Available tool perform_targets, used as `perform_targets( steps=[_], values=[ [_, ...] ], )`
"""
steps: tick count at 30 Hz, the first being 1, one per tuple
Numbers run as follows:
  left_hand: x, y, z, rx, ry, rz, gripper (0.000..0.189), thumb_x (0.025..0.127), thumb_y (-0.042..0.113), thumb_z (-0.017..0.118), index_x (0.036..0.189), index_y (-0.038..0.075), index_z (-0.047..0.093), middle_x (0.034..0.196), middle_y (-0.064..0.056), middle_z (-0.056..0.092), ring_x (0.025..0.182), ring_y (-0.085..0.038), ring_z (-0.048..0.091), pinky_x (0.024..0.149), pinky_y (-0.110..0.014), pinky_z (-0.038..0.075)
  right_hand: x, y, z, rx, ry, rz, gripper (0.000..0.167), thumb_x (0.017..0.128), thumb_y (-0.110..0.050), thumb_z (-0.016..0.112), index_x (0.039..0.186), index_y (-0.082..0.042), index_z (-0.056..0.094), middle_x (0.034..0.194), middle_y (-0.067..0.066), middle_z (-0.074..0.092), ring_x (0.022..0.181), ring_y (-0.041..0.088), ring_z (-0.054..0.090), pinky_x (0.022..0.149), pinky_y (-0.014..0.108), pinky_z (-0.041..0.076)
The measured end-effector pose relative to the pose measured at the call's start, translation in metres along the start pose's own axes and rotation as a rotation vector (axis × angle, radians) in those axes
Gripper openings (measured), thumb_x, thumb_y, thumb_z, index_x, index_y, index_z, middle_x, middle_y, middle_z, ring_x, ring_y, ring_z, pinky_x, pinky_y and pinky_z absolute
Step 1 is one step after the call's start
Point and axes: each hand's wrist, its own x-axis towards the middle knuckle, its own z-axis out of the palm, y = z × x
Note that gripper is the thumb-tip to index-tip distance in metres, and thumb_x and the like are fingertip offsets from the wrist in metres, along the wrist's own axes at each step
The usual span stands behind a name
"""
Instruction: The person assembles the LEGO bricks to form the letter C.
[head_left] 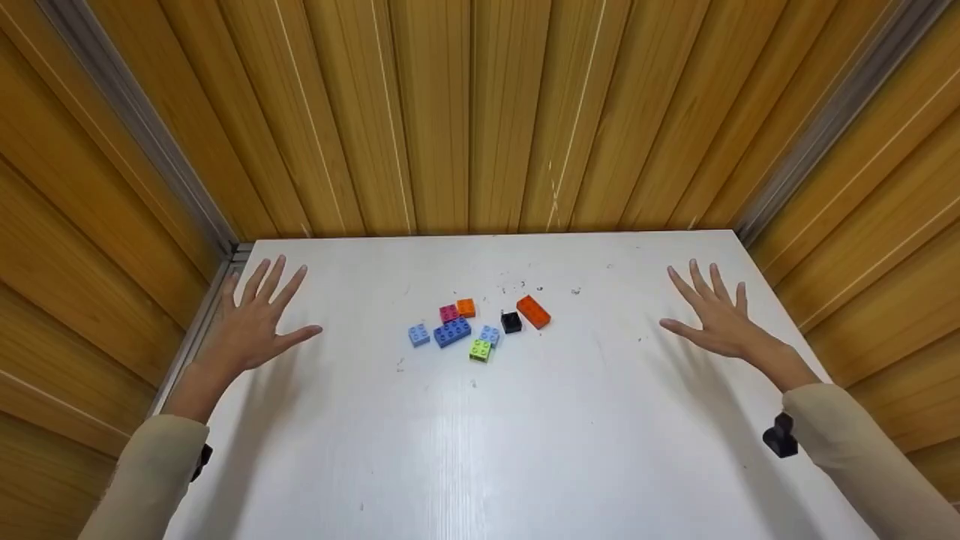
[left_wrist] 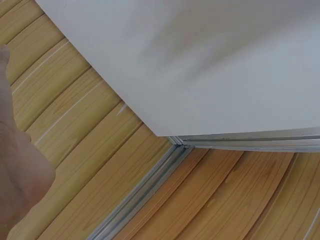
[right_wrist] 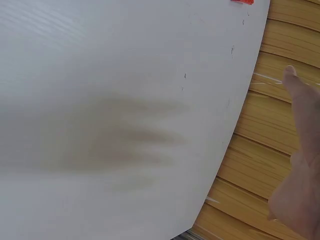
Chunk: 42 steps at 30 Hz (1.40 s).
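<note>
My left hand (head_left: 255, 326) is held above the table's left side, fingers spread and holding nothing. Over the right side my right hand (head_left: 716, 319) is spread the same way, also holding nothing. Between them, well apart from both, toy building bricks lie on the white table (head_left: 570, 435): a long blue brick (head_left: 452, 332), a magenta brick (head_left: 448, 313), an orange brick (head_left: 466, 307), a light blue brick (head_left: 418, 335), another light blue brick (head_left: 490, 334) touching a lime green brick (head_left: 480, 350), a black brick (head_left: 511, 322) and a long red-orange brick (head_left: 533, 312).
Wood-patterned panels (head_left: 435, 112) rise behind the table and on both sides. Grey metal rails (head_left: 142, 120) run along the corners. Small dark marks dot the tabletop near the bricks. In the right wrist view, a bit of a red-orange brick (right_wrist: 243, 1) shows at the top edge.
</note>
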Motion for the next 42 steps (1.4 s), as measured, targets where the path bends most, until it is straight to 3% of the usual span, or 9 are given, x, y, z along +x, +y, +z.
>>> perform_targets(
  steps=[9,13,18,22,31,35,39,42],
  values=[
    [0.003,0.007,0.001,-0.040,0.010,-0.017,0.091,0.092,0.061,0.061,0.164,0.021,0.022,0.168,-0.022,0.022,0.154,-0.044,0.017,0.119,-0.073,0.003,0.006,-0.006,0.003,0.237,-0.010,-0.002,0.094,0.099,-0.043,0.062,0.166,-0.018,0.001,0.169,0.027,-0.010,0.151,0.058,-0.013,0.107,0.085,-0.008],
    [0.003,0.010,0.004,-0.123,0.018,-0.016,0.090,0.092,0.058,0.064,0.163,0.018,0.026,0.165,-0.021,0.031,0.151,-0.044,0.024,0.117,-0.071,0.008,0.008,-0.006,0.007,0.331,0.002,-0.013,0.092,0.101,-0.037,0.063,0.166,-0.019,0.000,0.170,0.024,-0.007,0.153,0.056,-0.009,0.111,0.082,-0.001],
    [0.001,0.014,0.013,-0.225,-0.022,-0.019,0.088,0.094,0.057,0.064,0.163,0.019,0.027,0.156,-0.020,0.046,0.143,-0.044,0.038,0.115,-0.067,0.017,0.009,-0.008,0.013,0.427,-0.021,0.019,0.094,0.102,-0.034,0.061,0.165,-0.024,-0.008,0.171,0.022,-0.005,0.153,0.056,0.003,0.112,0.080,0.012],
    [-0.001,0.018,0.019,-0.262,-0.043,-0.038,0.085,0.095,0.055,0.064,0.163,0.019,0.027,0.154,-0.022,0.049,0.140,-0.045,0.043,0.114,-0.066,0.022,0.011,-0.012,0.021,0.528,-0.045,0.036,0.092,0.104,-0.033,0.058,0.164,-0.024,-0.011,0.170,0.026,-0.001,0.154,0.054,0.010,0.117,0.075,0.014],
    [0.001,0.028,0.032,-0.319,-0.002,0.003,0.070,0.098,0.040,0.066,0.157,0.014,0.041,0.146,-0.019,0.059,0.134,-0.044,0.053,0.110,-0.065,0.033,0.013,-0.017,0.037,0.628,-0.049,0.067,0.082,0.107,-0.036,0.053,0.165,-0.017,-0.001,0.168,0.029,0.013,0.147,0.052,0.034,0.114,0.068,0.032],
    [0.000,0.034,0.040,-0.381,-0.003,-0.004,0.066,0.096,0.039,0.069,0.152,0.011,0.049,0.139,-0.018,0.065,0.129,-0.041,0.058,0.107,-0.065,0.037,0.016,-0.021,0.046,0.651,-0.059,0.054,0.078,0.107,-0.035,0.052,0.165,-0.012,0.006,0.165,0.031,0.023,0.144,0.050,0.040,0.112,0.060,0.041],
    [0.001,0.041,0.048,-0.480,-0.048,-0.044,0.063,0.097,0.040,0.068,0.151,0.013,0.051,0.139,-0.017,0.065,0.125,-0.037,0.061,0.105,-0.063,0.041,0.019,-0.028,0.056,0.698,-0.077,0.023,0.073,0.107,-0.030,0.053,0.164,-0.006,0.013,0.160,0.033,0.033,0.141,0.049,0.046,0.106,0.039,0.051],
    [0.003,0.047,0.054,-0.554,-0.078,-0.060,0.061,0.098,0.039,0.067,0.151,0.013,0.051,0.140,-0.017,0.064,0.124,-0.036,0.062,0.103,-0.063,0.046,0.022,-0.035,0.063,0.726,-0.097,-0.004,0.069,0.107,-0.027,0.053,0.162,-0.003,0.019,0.156,0.034,0.039,0.138,0.048,0.049,0.102,0.031,0.053]
  ],
)
